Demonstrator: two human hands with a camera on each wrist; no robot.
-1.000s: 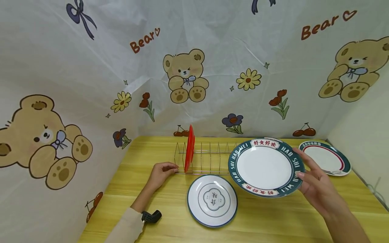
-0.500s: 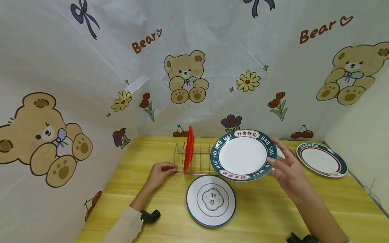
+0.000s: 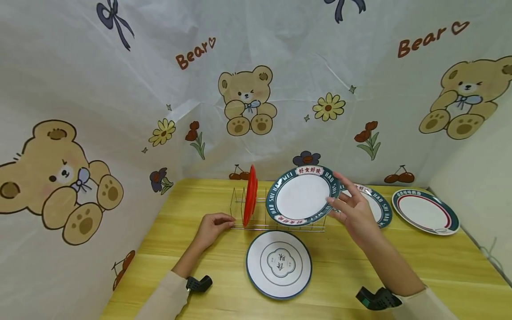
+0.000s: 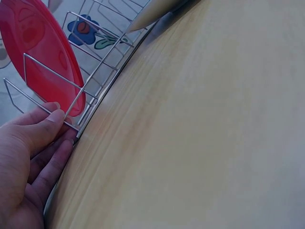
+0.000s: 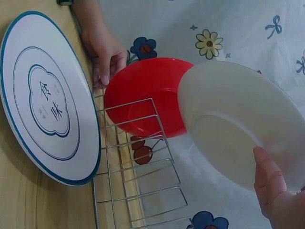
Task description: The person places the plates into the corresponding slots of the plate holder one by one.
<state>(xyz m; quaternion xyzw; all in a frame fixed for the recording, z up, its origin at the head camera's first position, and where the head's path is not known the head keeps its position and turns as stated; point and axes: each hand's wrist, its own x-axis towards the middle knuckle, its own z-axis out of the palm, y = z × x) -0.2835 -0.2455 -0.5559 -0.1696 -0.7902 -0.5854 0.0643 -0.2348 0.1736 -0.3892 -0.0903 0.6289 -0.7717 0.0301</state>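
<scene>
My left hand (image 3: 213, 229) pinches the left front corner of a wire dish rack (image 4: 106, 63). A red plate (image 3: 250, 196) stands on edge in the rack, close to that hand. My right hand (image 3: 354, 213) grips the right rim of a white plate with a green lettered border (image 3: 302, 195). That plate is tilted, its face toward the head camera, above the rack's middle and right part. In the right wrist view its pale underside (image 5: 238, 119) shows beside the red plate, the thumb or a finger pressed against it.
A white plate with a blue rim (image 3: 278, 264) lies on the wooden table (image 3: 328, 289) in front of the rack. Farther right lie another green-bordered lettered plate (image 3: 378, 206) and a green-rimmed plate with a red ring (image 3: 426, 211). A bear-printed cloth (image 3: 288, 66) hangs behind.
My right hand has carried the green-bordered plate left and slightly away, over the rack, uncovering a similar plate on the table. My left hand has stayed on the rack corner.
</scene>
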